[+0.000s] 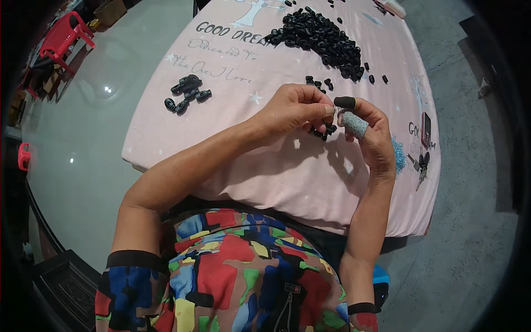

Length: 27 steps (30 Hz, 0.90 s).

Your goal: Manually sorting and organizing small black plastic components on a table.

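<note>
My left hand (296, 108) and my right hand (376, 135) meet over the cloth-covered table, thumbs and forefingers pinched close together. A tiny silvery piece (336, 114) shows between their fingertips; its kind is too small to make out. On my right hand the forefinger wears a black finger cover (345, 102) and the thumb a grey speckled wrap (355, 125). Under and just beyond the fingers lie a few small black plastic parts (327, 131), which look like cord locks, partly hidden by my hands.
A large heap of black parts (323, 41) spreads at the far side, with a smaller group (188, 95) at left. By my right wrist lies a pile of tiny bluish pieces (398, 155). A phone (426, 128) and keys (422, 170) rest near the right edge of the pink cloth (221, 133).
</note>
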Available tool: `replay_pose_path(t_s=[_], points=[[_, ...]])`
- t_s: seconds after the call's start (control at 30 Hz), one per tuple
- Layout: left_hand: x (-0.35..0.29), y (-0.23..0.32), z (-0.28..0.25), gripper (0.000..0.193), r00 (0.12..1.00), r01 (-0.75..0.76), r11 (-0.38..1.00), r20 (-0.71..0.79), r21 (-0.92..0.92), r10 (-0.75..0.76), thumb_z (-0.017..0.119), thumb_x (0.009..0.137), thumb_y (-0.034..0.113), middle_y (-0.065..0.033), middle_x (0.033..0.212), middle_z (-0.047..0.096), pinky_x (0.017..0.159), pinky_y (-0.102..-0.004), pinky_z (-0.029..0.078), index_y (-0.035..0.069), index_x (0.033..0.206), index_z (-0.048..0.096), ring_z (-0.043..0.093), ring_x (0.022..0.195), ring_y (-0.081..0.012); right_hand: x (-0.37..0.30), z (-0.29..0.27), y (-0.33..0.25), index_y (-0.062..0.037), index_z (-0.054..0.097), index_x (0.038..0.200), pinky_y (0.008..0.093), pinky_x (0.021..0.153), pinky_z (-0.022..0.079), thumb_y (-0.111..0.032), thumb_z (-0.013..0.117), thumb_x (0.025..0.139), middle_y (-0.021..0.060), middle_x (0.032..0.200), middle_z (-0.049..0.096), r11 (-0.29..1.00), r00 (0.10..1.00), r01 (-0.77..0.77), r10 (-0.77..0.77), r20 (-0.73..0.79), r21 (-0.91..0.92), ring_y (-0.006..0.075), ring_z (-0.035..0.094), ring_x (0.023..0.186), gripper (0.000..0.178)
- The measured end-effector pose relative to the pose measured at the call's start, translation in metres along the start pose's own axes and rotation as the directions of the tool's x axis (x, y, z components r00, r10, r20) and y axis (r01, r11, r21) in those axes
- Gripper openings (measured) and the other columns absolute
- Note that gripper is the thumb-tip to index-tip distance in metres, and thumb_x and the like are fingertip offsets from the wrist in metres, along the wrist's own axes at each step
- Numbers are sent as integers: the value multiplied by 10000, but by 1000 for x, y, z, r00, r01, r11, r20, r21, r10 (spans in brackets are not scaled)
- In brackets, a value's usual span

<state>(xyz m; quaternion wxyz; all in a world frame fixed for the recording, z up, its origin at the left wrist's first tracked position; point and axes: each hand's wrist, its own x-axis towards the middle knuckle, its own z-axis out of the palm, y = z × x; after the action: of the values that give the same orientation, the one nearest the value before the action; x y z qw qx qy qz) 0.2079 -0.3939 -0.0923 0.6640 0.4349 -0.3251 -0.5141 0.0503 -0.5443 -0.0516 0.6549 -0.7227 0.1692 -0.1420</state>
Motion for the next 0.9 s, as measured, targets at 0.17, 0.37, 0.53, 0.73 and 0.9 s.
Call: replay_pose_path(t_s=[0.17,0.37,0.53,0.73,0.9], points=[[3,-3,1,184,1000,23,997,15,-74,-21,691,945,216,-27,945,702,652,-190,460,65,1046,656,651,759,-74,3,-3,3,-44,715,1108,178,610,428,-85,670,892,-14,910,722,999,1000,23,-23,-1,28,17,606,758,225],[5,1,0,183,997,80,988,-5,-129,-81,672,950,214,-34,956,707,663,-190,477,60,1048,655,654,756,-75,3,-37,15,-7,722,1058,204,629,455,-77,641,874,2,834,700,934,946,14,-128,-298,-357,50,601,718,213],[2,3,-3,189,994,101,990,-32,-99,-105,670,956,234,-27,940,703,643,-189,461,65,1039,655,649,747,-68,-1,-62,22,-23,741,997,294,636,489,-108,648,777,59,676,646,510,846,-350,-187,-499,-786,139,583,617,253],[1,-1,-4,189,997,4,998,-75,55,0,657,964,230,-47,865,700,585,-200,468,43,985,657,653,682,-89,5,-50,16,-41,750,1052,251,614,472,-130,700,829,33,677,650,584,740,-220,-422,-524,-782,97,594,636,245],[0,-2,2,187,997,-17,997,-73,72,22,639,975,192,-47,822,683,580,-211,496,8,961,667,611,634,-83,7,-12,20,-2,739,1051,208,695,494,-19,674,904,-10,894,697,899,905,169,-305,-298,-405,49,595,788,162]])
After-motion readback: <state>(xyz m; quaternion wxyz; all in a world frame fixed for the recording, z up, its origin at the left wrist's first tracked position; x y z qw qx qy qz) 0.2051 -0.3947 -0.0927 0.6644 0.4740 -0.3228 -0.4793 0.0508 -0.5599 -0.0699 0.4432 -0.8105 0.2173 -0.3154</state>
